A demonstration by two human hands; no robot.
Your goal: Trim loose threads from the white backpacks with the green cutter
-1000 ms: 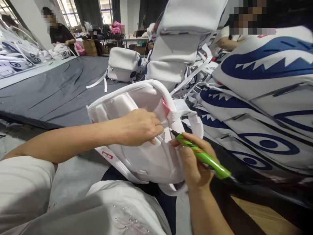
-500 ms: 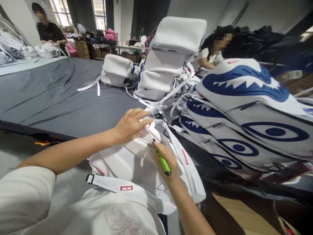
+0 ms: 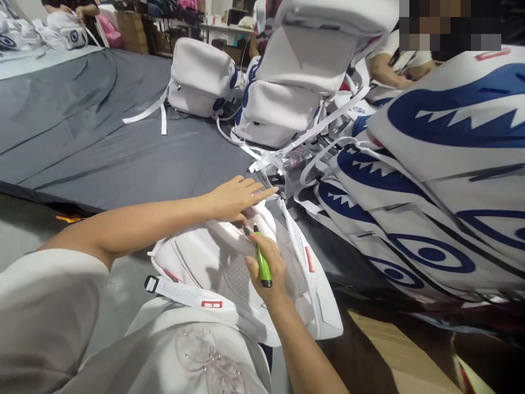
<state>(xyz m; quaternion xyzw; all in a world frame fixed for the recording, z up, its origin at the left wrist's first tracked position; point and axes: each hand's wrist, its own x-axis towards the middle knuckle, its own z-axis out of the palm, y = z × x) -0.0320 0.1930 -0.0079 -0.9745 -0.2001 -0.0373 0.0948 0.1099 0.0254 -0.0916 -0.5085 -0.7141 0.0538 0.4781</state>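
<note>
One green marker [image 3: 264, 265], slim with black ends, sits in the right hand [image 3: 278, 264], thumb and fingers closed round its barrel; long axis runs away from the wearer and slightly left, tip near the left hand [image 3: 233, 200]. White backpack [image 3: 235, 276] lies before the wearer by the grey-covered table [image 3: 123, 142], dotted panel facing up, pale strap [image 3: 184, 293] with red label and black buckle [image 3: 151, 284] pointing left. Left fingers reach over its far edge, pinching or not, cannot tell

Grey cloth-covered table [image 3: 102, 126]: white backpacks [image 3: 203, 74], some stacked; clear plastic [image 3: 298, 160], apparently, beside them.
</note>
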